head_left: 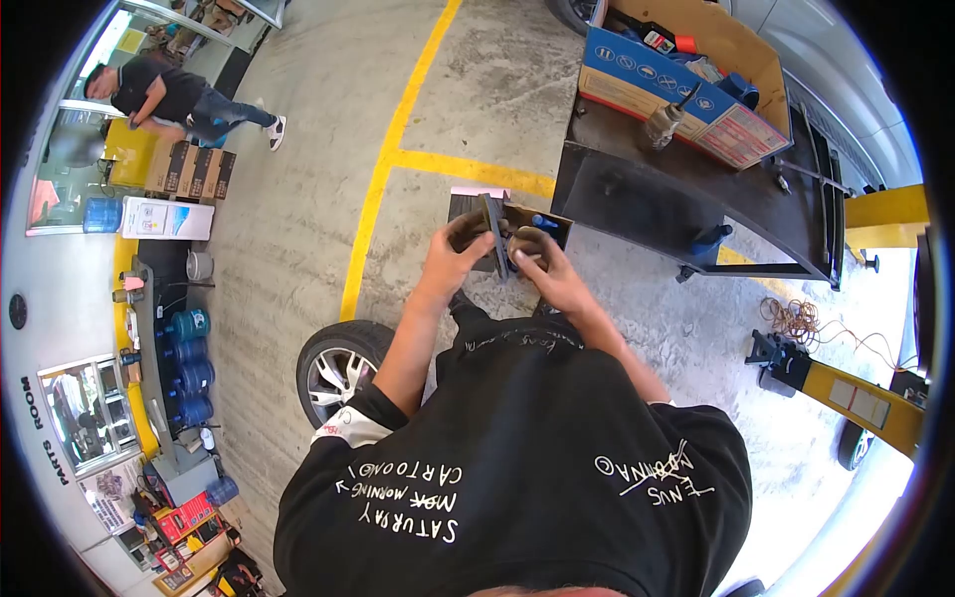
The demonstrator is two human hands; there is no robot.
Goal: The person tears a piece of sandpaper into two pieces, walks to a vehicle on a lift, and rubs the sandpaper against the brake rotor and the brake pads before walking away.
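My left hand (466,247) is closed on a flat, dark, plate-like part (493,231), held upright and nearly edge-on in front of my body. Close on its right side is my right hand (538,261), fingers curled toward the plate. What those fingers hold, if anything, I cannot make out. Just beyond my hands sits a small open box (559,229) with a blue item (544,221) in it. A flat dark sheet with a pinkish edge (479,192) lies beside the box, partly hidden by my left hand and the plate.
To my left lies a wheel (343,370). At upper right, a dark metal cart (637,199) bears a blue cardboard box (686,95) and an air tool (665,124). A yellow lift arm (846,393) and coiled hose (791,318) are at right. Another person (179,99) walks at upper left.
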